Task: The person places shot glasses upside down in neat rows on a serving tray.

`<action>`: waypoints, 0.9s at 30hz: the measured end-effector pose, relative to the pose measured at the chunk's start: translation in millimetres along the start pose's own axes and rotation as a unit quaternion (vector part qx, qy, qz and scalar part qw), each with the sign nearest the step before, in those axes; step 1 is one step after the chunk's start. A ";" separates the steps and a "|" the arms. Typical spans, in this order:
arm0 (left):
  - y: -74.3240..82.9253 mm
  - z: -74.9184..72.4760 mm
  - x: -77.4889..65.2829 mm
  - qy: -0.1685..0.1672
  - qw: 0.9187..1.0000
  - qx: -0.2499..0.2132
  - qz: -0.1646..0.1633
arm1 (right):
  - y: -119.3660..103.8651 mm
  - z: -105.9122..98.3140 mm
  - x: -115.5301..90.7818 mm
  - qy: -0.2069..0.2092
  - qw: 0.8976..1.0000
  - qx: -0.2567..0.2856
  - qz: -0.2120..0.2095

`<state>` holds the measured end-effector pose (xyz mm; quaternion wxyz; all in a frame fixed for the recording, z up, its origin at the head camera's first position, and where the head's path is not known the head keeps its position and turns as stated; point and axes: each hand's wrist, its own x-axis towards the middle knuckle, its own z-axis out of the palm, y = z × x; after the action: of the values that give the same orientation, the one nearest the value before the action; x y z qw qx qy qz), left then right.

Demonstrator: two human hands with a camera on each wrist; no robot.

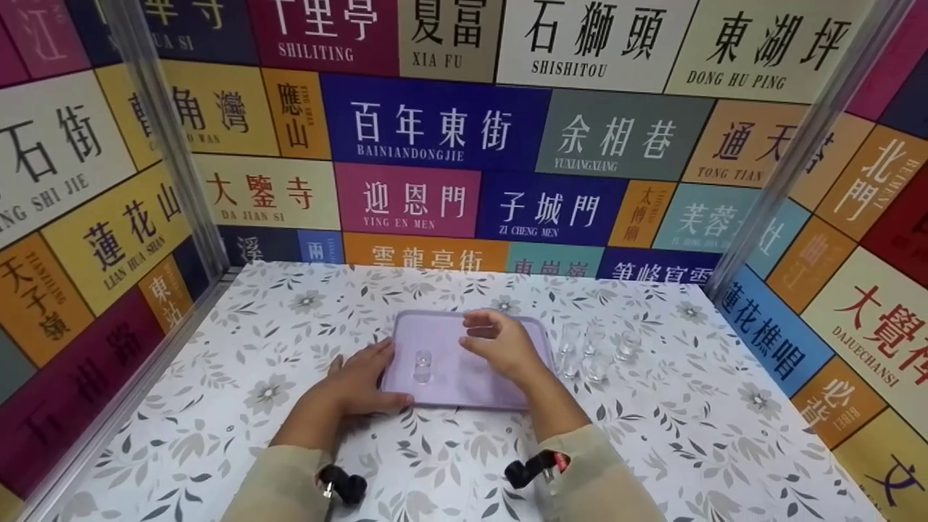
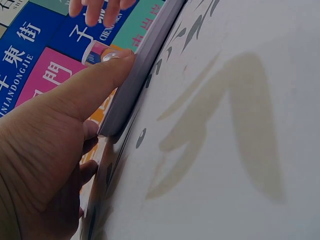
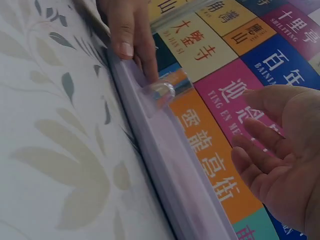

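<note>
A light purple tray [image 1: 464, 394] lies on the table, with one small clear glass [image 1: 423, 367] standing on its left part. My left hand [image 1: 357, 383] holds the tray's near left corner; its thumb [image 2: 107, 75] lies along the front rim and the other fingers are at the left side. Over the right half of the tray hovers my right hand [image 1: 510, 349], its fingers loosely bent with nothing in them. In the right wrist view that hand [image 3: 282, 145] is beside the tray rim, apart from the glass [image 3: 172, 90].
Several small clear glasses [image 1: 627, 346] stand close together on the table just right of the tray. A white cloth with a leaf pattern [image 1: 268, 391] covers the table. Upright colourful panels [image 1: 435, 130] with clear corner posts [image 1: 790, 152] enclose the back and sides.
</note>
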<state>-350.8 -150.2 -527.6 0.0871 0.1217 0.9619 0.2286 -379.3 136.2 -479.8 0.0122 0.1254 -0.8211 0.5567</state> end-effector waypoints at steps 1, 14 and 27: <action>-0.5 0.8 -0.5 0.001 1.000 -0.004 0.001 | -0.1 -4.9 -0.1 0.013 1.000 0.000 0.002; -1.8 5.3 -0.7 -0.002 1.000 -0.012 0.008 | 17.7 -75.0 -10.0 0.098 0.995 -0.025 0.022; -1.7 2.2 -0.7 0.002 1.000 0.001 0.008 | 41.7 -155.9 -23.7 0.174 0.980 -0.076 0.063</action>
<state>-350.0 -150.8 -530.2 0.0827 0.1290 0.9615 0.2283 -384.1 298.3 -462.4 0.1290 -0.0267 -0.8525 0.5058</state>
